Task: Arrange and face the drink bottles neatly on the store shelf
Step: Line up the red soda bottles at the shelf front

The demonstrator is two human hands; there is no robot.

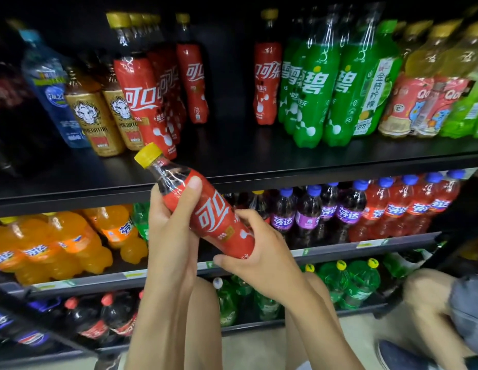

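Observation:
I hold a red-labelled cola bottle (206, 209) with a yellow cap in front of the black shelf (286, 166), tilted with its cap up and to the left. My left hand (171, 231) grips its upper half, thumb across the label. My right hand (262, 252) grips its lower end from the right. On the shelf behind stand more red cola bottles (144, 102), one alone further right (267, 84), with a bare gap between them. Green soda bottles (312, 94) stand to the right.
Gold energy-drink bottles (96, 121) and a blue water bottle (51, 84) stand at the shelf's left, yellow juice bottles (430, 86) at its right. Lower shelves hold orange (59, 241), purple (307, 214) and red (392, 206) sodas. A crouching person's knee (430, 297) is at the lower right.

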